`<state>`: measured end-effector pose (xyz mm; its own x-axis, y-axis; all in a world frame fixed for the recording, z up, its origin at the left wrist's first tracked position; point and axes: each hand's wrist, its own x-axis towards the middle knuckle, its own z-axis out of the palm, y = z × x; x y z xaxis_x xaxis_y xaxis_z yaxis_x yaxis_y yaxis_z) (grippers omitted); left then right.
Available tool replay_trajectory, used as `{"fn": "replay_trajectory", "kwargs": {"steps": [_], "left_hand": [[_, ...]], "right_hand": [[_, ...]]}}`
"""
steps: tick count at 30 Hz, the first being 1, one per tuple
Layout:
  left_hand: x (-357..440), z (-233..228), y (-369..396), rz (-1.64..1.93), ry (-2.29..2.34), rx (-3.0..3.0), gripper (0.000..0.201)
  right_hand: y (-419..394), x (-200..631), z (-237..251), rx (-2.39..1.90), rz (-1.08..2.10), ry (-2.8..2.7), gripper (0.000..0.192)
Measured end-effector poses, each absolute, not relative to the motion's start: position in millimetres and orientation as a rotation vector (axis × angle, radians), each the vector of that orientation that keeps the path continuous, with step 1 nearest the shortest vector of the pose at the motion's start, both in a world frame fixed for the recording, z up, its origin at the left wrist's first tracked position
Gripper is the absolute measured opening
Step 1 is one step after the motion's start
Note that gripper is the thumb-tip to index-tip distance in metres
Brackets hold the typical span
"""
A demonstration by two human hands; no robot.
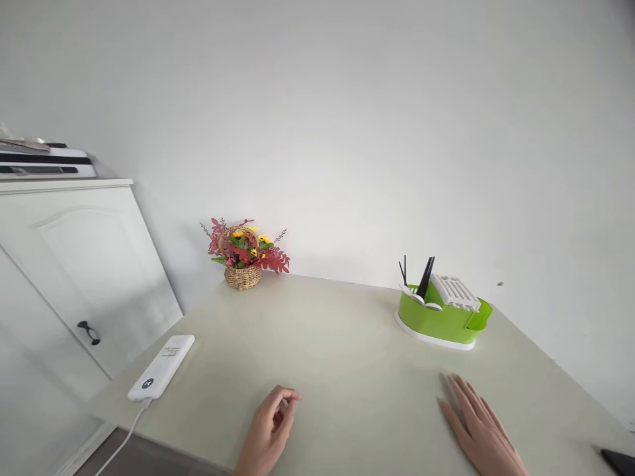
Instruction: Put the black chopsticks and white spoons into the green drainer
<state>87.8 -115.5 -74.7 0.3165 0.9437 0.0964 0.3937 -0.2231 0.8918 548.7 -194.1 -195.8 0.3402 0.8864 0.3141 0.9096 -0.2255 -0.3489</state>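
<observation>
My left hand (268, 433) rests at the front middle of the pale table (317, 337). Its fingers are loosely curled towards the thumb, and nothing shows in them. Further right, my right hand (479, 423) is stretched out palm down over the tabletop, slightly blurred and holding nothing. Beyond that hand, apart from it, stands a green cutlery holder (436, 320) with a white base. Black chopsticks (425, 277) and white spoons (417, 299) stick out of its left side, and a white slotted rack (455, 292) covers part of its top.
At the back left is a wicker basket (243, 276) of artificial flowers (243, 248). A white power bank (163, 367) with a cable (124, 441) lies near the left edge. A white cabinet (94, 264) stands left of the table. A dark object (619, 461) sits at the lower right.
</observation>
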Motion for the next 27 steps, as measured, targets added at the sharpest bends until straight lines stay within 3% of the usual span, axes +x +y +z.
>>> {"fn": "replay_trajectory", "kwargs": {"steps": [9, 14, 27], "left_hand": [[94.8, -63.4, -115.6, 0.808, 1.3, 1.844, 0.044], [98.3, -61.8, -117.8, 0.786, 1.326, 1.843, 0.048], [99.3, -57.3, -123.7, 0.729, 1.263, 1.792, 0.048]], "right_hand": [[-122.0, 637.4, -143.6, -2.202, -0.204, -1.272, 0.088], [-96.3, 665.4, -147.2, -2.185, -0.275, -1.425, 0.08], [-103.6, 609.2, -155.7, -2.168, -0.304, -1.408, 0.078]]}}
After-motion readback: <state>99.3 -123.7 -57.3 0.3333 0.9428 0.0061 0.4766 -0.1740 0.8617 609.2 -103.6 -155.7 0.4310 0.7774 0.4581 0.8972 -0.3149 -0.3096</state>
